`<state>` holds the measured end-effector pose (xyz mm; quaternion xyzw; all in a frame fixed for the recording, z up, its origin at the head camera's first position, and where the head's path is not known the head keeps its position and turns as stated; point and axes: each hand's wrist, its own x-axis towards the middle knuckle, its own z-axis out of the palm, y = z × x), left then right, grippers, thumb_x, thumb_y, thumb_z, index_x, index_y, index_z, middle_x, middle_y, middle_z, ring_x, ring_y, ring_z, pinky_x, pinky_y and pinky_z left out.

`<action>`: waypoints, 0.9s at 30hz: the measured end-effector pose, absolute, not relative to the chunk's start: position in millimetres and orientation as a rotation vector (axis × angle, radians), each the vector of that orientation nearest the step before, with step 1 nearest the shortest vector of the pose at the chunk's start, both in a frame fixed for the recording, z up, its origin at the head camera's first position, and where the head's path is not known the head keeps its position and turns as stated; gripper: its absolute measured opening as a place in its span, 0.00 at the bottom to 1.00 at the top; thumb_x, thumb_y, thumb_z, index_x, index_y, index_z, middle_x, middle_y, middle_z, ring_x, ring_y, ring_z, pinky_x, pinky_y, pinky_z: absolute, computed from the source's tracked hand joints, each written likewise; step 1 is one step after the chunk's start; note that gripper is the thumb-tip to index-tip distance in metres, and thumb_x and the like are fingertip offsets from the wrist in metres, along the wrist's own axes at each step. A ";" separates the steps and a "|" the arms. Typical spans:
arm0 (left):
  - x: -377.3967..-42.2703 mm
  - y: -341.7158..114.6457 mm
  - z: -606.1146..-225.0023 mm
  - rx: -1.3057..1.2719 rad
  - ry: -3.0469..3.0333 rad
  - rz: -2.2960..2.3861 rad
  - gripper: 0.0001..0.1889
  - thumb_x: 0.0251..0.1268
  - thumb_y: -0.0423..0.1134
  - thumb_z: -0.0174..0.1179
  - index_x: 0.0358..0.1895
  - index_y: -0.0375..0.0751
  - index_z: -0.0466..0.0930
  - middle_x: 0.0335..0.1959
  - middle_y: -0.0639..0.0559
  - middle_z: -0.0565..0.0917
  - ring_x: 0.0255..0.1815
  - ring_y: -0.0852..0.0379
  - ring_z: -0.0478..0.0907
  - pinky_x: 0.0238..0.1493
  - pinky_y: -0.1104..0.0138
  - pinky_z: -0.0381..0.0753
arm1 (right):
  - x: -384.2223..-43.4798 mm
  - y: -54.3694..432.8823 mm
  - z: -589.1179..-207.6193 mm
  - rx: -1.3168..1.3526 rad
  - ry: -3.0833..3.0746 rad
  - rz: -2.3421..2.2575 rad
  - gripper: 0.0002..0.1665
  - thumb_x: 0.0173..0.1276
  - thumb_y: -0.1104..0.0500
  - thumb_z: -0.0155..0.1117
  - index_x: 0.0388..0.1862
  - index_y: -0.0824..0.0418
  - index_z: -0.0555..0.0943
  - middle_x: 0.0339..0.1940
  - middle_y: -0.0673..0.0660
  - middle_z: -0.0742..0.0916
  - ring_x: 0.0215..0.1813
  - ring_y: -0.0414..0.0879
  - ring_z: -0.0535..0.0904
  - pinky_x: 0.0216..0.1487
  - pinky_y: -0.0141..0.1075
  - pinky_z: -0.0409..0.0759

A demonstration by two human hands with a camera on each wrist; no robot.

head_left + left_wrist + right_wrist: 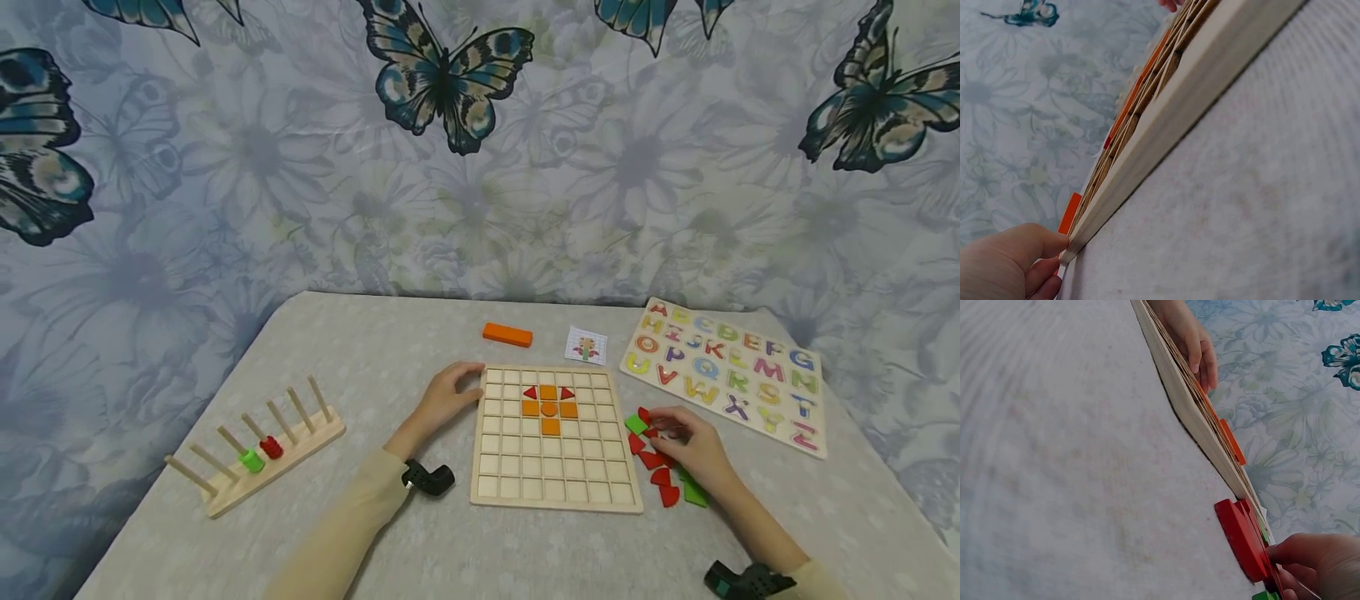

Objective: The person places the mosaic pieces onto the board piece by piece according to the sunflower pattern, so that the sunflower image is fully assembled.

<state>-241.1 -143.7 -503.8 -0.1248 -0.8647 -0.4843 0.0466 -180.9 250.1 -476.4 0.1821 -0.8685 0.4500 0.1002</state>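
A wooden grid board lies flat on the table, with orange squares, an orange round piece and two red triangles set in its upper cells. My left hand holds the board's far left corner, the thumb against the edge in the left wrist view. Right of the board, my right hand has curled fingers down among loose red pieces and green pieces. Its thumb is right at a red piece in the right wrist view; I cannot tell whether it pinches one.
An orange block and a small pattern card lie beyond the board. At the right back is an alphabet board. A wooden peg stand with green and red beads stands at the left. Behind the table hangs a butterfly-print cloth.
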 end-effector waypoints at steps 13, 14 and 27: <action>-241.6 -147.7 -506.5 -0.424 -2.634 -1.445 0.23 0.60 0.34 0.63 0.60 0.39 0.75 0.60 0.45 0.78 0.66 0.48 0.71 0.70 0.54 0.67 | -189.5 254.8 -494.3 0.440 -2.537 1.409 0.21 0.58 0.68 0.69 0.51 0.69 0.79 0.42 0.57 0.84 0.40 0.30 0.77 0.38 0.18 0.77; -242.0 -149.2 -506.0 -0.427 -2.635 -1.447 0.23 0.60 0.34 0.63 0.60 0.39 0.75 0.60 0.45 0.78 0.66 0.48 0.71 0.70 0.54 0.67 | -188.1 250.8 -493.3 0.431 -2.527 1.435 0.21 0.58 0.68 0.69 0.51 0.69 0.79 0.41 0.56 0.84 0.40 0.31 0.78 0.38 0.18 0.77; -253.6 -160.2 -503.2 -0.467 -2.661 -1.460 0.23 0.60 0.34 0.63 0.60 0.38 0.75 0.59 0.44 0.78 0.66 0.47 0.71 0.70 0.53 0.66 | -188.2 164.1 -474.9 0.457 -2.487 1.500 0.19 0.56 0.68 0.70 0.47 0.69 0.81 0.43 0.64 0.84 0.39 0.38 0.80 0.38 0.26 0.80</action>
